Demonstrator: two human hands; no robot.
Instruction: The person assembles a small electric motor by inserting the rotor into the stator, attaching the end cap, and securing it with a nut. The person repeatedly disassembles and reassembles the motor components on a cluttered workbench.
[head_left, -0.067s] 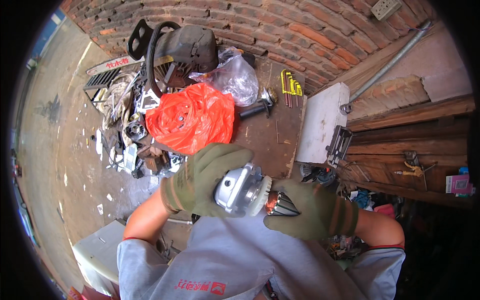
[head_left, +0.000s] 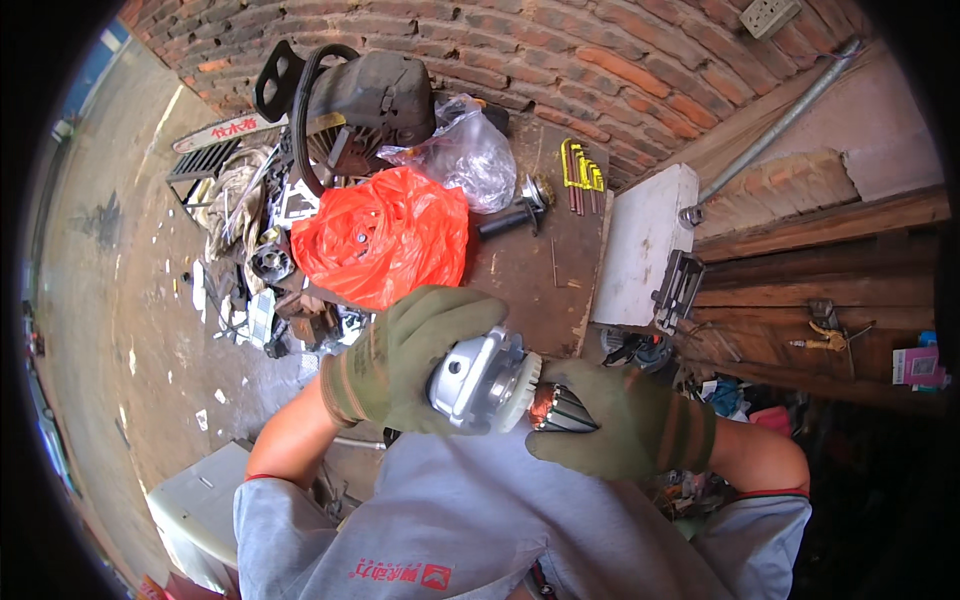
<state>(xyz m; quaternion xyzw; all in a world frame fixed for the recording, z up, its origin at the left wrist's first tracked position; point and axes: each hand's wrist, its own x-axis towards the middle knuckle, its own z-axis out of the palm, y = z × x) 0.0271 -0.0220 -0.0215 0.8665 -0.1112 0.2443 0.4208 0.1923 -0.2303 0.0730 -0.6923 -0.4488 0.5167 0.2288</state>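
Observation:
Both of my hands wear olive-green work gloves and are in front of my chest. Fingers wrapped round its far side, my left hand [head_left: 405, 355] grips a silver metal gear housing [head_left: 462, 378], like an angle grinder's head. A pale, toothed plastic ring [head_left: 522, 392] sits at the housing's right end. Closed on a motor armature [head_left: 565, 411] with a dark ribbed core and copper windings, my right hand [head_left: 625, 420] covers its far end. The armature's copper end points at the ring, in line with the housing; whether a shaft joins them inside is hard to see.
A red plastic bag [head_left: 385, 240] with small parts lies on the bench, beside a clear bag [head_left: 470, 160] and a chainsaw [head_left: 370, 100]. A yellow hex key set [head_left: 582, 170] lies near the brick wall [head_left: 600, 70]. Scrap parts [head_left: 270, 255] crowd the left.

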